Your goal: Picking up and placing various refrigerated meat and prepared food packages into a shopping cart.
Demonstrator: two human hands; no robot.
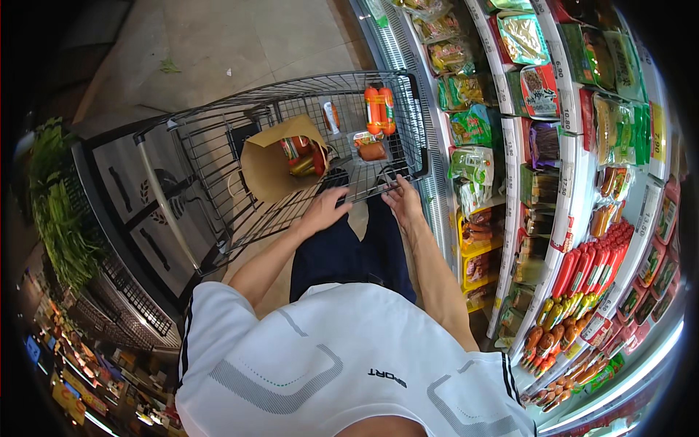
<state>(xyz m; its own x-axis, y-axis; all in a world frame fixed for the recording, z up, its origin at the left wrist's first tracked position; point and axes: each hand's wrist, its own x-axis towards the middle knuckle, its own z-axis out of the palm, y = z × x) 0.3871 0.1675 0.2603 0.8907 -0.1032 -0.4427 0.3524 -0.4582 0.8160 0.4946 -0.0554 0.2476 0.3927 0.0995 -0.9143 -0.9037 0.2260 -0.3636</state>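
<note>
A wire shopping cart (218, 164) stands before me, side-on. My left hand (326, 207) is over its near top rail, fingers spread and slightly blurred; whether it touches the rail cannot be told. At the same rail, farther right, my right hand (403, 201) has its fingers bent around the wire. In the cart lies an open brown paper bag (273, 175) with several packaged sausages (306, 158) inside. Right of the bag are a pair of orange wrapped sausages (379, 111), a small packet (331, 117) and a clear pack with a brown sausage (371, 150).
A refrigerated display shelf (568, 180) with packaged foods runs along the right, close to the cart's end. Red wrapped sausages (590, 267) fill its lower right part. At the left stand a dark cabinet (147, 213) and leafy greens (60, 213). Scraps (170, 66) lie on the tiled floor.
</note>
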